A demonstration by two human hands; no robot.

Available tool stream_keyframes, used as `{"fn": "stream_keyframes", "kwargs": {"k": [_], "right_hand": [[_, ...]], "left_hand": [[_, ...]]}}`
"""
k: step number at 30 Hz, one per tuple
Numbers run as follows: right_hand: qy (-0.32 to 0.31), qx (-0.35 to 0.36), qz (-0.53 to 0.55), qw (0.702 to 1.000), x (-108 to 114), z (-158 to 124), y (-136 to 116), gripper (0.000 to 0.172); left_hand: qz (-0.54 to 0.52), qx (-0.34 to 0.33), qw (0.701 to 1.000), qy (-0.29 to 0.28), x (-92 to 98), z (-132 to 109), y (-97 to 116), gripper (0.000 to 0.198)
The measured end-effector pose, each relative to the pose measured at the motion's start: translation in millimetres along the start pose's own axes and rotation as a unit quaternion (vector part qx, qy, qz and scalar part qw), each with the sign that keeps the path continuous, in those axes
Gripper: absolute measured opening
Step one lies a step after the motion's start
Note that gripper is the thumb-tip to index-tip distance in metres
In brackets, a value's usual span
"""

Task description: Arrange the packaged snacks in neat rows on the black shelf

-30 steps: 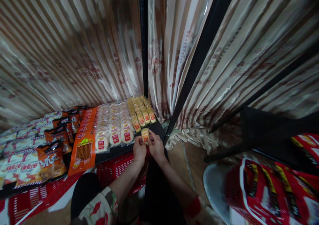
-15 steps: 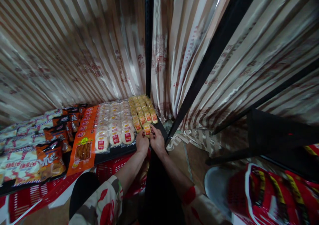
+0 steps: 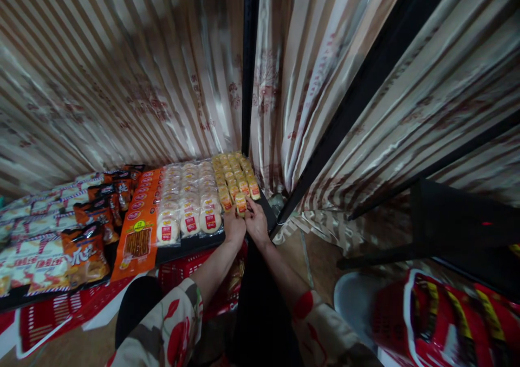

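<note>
My left hand [image 3: 234,229] and my right hand [image 3: 256,222] both pinch a small yellow snack packet [image 3: 241,204] at the front right corner of a low black shelf [image 3: 190,248]. The packet sits at the near end of rows of the same yellow packets [image 3: 233,176]. To their left lie rows of round white cake packets [image 3: 189,199] with red labels. My sleeves have a red flower pattern.
Orange stick-snack packs [image 3: 138,223], dark orange bags [image 3: 87,250] and white bags [image 3: 28,258] fill the shelf's left side. A red basket [image 3: 187,275] sits below it. Striped curtain and black shelf posts [image 3: 248,63] stand behind. Red-wrapped goods [image 3: 450,318] lie at lower right.
Both hands have carried the yellow packet forward from the shelf's front edge to the near end of the yellow rows. The view has tilted slightly.
</note>
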State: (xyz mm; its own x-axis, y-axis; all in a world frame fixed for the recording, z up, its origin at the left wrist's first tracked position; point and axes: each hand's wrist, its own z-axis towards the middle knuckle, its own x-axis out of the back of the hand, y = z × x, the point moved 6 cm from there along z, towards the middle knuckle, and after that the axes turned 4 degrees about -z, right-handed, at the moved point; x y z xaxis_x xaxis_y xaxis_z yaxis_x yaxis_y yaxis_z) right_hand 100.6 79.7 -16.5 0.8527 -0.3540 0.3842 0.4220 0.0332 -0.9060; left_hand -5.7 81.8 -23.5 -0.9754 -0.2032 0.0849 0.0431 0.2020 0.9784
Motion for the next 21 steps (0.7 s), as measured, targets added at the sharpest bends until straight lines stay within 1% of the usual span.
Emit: {"fn": "stream_keyframes", "kwargs": {"k": [5, 8, 13, 18, 21], "right_hand": [[0.004, 0.002, 0.006, 1.000, -4.7, 4.6, 3.5, 0.055], [0.002, -0.001, 0.009, 1.000, -7.4, 7.3, 4.8, 0.057], [0.006, 0.020, 0.011, 1.000, -9.5, 12.1, 4.5, 0.058], [0.007, 0.020, -0.006, 1.000, -13.1, 16.2, 10.9, 0.058], [0.003, 0.028, -0.016, 0.999, -14.8, 17.1, 10.4, 0.058]], "left_hand": [[0.029, -0.023, 0.999, 0.005, 0.6, 2.6, 2.3, 0.033], [0.045, -0.023, 0.999, 0.003, 0.4, 4.0, 0.5, 0.034], [0.068, -0.018, 0.997, -0.006, -2.0, 5.8, -3.4, 0.035], [0.080, -0.019, 0.997, -0.010, -1.9, 6.4, -4.2, 0.033], [0.084, -0.021, 0.996, -0.010, -0.9, 5.9, -3.9, 0.032]]}}
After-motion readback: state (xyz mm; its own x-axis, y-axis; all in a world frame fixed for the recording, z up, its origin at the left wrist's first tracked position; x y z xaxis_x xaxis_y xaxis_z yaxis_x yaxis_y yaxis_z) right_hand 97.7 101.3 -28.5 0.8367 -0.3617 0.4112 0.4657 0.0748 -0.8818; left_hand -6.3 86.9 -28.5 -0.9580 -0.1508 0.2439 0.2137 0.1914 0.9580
